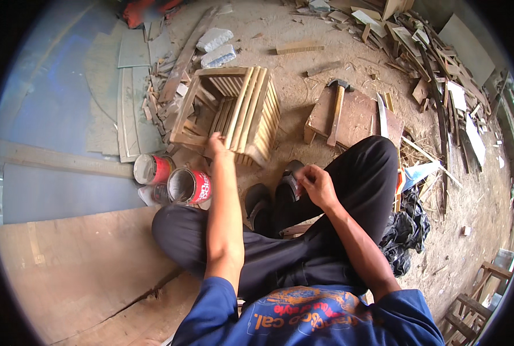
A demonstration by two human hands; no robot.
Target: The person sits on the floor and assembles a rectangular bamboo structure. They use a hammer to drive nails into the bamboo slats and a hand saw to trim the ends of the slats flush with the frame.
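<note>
Wooden crate (250, 109) appears largely assembled, one face open; remaining work undeterminable. Left hand (216, 146) grasps its near edge; right hand (318, 185) curled, grip indiscernible.

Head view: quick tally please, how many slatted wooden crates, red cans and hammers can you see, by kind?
Slatted wooden crate: 1
Red cans: 2
Hammer: 1
Total: 4
</note>
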